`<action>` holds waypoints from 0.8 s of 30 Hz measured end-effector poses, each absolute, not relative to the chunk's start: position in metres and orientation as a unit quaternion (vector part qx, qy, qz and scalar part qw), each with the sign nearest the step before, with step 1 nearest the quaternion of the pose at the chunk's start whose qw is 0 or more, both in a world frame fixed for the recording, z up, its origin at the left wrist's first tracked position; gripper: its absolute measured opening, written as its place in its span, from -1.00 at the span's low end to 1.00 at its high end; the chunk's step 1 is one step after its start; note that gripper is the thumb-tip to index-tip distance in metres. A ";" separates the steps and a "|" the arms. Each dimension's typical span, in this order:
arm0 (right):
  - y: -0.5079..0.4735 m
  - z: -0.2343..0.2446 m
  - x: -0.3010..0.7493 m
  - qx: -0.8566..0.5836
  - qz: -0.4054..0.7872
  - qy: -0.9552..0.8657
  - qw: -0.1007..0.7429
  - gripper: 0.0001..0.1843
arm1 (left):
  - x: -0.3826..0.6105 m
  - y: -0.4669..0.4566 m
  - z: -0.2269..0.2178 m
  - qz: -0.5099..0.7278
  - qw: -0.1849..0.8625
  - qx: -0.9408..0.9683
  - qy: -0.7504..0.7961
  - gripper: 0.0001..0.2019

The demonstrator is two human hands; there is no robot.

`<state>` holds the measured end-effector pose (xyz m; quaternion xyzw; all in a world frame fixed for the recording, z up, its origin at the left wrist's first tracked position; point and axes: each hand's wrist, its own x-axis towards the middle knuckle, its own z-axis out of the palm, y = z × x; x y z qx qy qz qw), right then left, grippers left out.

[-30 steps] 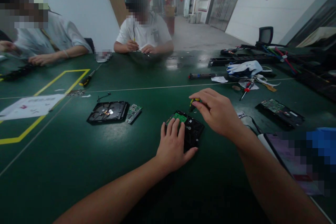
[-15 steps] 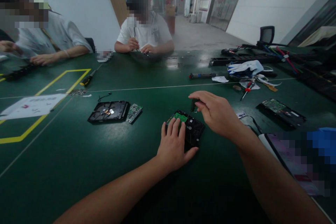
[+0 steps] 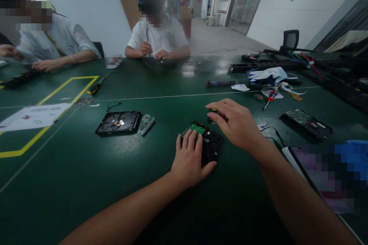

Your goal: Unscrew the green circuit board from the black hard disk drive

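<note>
A black hard drive (image 3: 212, 142) with a green circuit board (image 3: 197, 128) lies on the table in front of me. My left hand (image 3: 190, 157) holds it down, fingers over the board and near part, thumb along the near edge. Above the drive's far right corner, my right hand (image 3: 234, 122) pinches a small screwdriver (image 3: 210, 119) by its dark and yellow handle. The shaft points down to the board's right edge; whether its tip sits in a screw is too small to tell.
To the left lie another hard drive (image 3: 118, 123) and a loose circuit board (image 3: 147, 124). A third drive (image 3: 307, 124) is at the right, near a red screwdriver (image 3: 269, 99) and gloves (image 3: 268, 75). Two people sit across the green table (image 3: 115, 176).
My right fingers have shifted slightly around the screwdriver, and its yellow handle end now shows. The left hand and the hard drive stay in place.
</note>
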<state>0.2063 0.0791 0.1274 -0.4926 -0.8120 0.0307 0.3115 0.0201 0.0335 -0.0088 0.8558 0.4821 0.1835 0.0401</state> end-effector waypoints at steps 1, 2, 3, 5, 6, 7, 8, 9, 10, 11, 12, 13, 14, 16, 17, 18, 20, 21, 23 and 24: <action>0.079 0.128 0.206 -0.486 0.037 -0.816 0.311 -0.73 | 0.020 0.034 -0.009 0.185 0.040 0.856 0.481 -0.09; 0.079 0.128 0.206 -0.480 0.045 -0.819 0.310 -0.70 | 0.020 0.034 -0.010 0.186 0.040 0.856 0.481 -0.09; 0.078 0.128 0.206 -0.478 0.054 -0.820 0.309 -0.67 | 0.020 0.034 -0.010 0.186 0.041 0.856 0.481 -0.08; 0.077 0.128 0.205 -0.484 0.074 -0.819 0.300 -0.60 | 0.020 0.034 -0.009 0.183 0.042 0.857 0.480 -0.09; 0.077 0.128 0.205 -0.489 0.081 -0.817 0.294 -0.58 | 0.020 0.034 -0.008 0.181 0.043 0.857 0.480 -0.09; 0.077 0.128 0.204 -0.492 0.085 -0.817 0.288 -0.57 | 0.020 0.034 -0.008 0.180 0.043 0.858 0.480 -0.10; 0.077 0.128 0.204 -0.494 0.085 -0.817 0.285 -0.57 | 0.020 0.033 -0.007 0.180 0.042 0.858 0.480 -0.10; 0.077 0.128 0.203 -0.496 0.080 -0.817 0.283 -0.58 | 0.020 0.033 -0.007 0.181 0.041 0.858 0.480 -0.11; 0.077 0.127 0.204 -0.497 0.074 -0.817 0.283 -0.60 | 0.020 0.033 -0.006 0.182 0.040 0.857 0.480 -0.11; 0.078 0.127 0.204 -0.500 0.065 -0.815 0.284 -0.63 | 0.020 0.033 -0.006 0.182 0.039 0.857 0.481 -0.11; 0.078 0.127 0.204 -0.504 0.057 -0.814 0.283 -0.66 | 0.020 0.033 -0.006 0.181 0.040 0.857 0.481 -0.11; 0.079 0.127 0.205 -0.508 0.049 -0.813 0.281 -0.70 | 0.020 0.033 -0.006 0.181 0.041 0.857 0.481 -0.10; 0.079 0.127 0.206 -0.513 0.042 -0.811 0.278 -0.73 | 0.020 0.033 -0.006 0.182 0.042 0.857 0.481 -0.10; 0.079 0.127 0.207 -0.519 0.034 -0.809 0.274 -0.75 | 0.020 0.033 -0.006 0.183 0.043 0.857 0.480 -0.10; 0.078 0.127 0.207 -0.518 0.032 -0.808 0.277 -0.74 | 0.020 0.033 -0.006 0.184 0.043 0.857 0.480 -0.10; 0.078 0.127 0.207 -0.515 0.031 -0.809 0.281 -0.72 | 0.020 0.033 -0.006 0.186 0.042 0.856 0.480 -0.10; 0.077 0.128 0.206 -0.503 0.033 -0.813 0.292 -0.65 | 0.020 0.033 -0.006 0.187 0.043 0.856 0.480 -0.11; 0.077 0.128 0.206 -0.497 0.036 -0.815 0.296 -0.61 | 0.020 0.033 -0.006 0.187 0.043 0.856 0.480 -0.11; 0.077 0.128 0.205 -0.491 0.044 -0.815 0.304 -0.58 | 0.020 0.033 -0.006 0.185 0.043 0.856 0.481 -0.10; 0.077 0.128 0.204 -0.492 0.048 -0.813 0.308 -0.59 | 0.020 0.033 -0.006 0.184 0.043 0.856 0.482 -0.10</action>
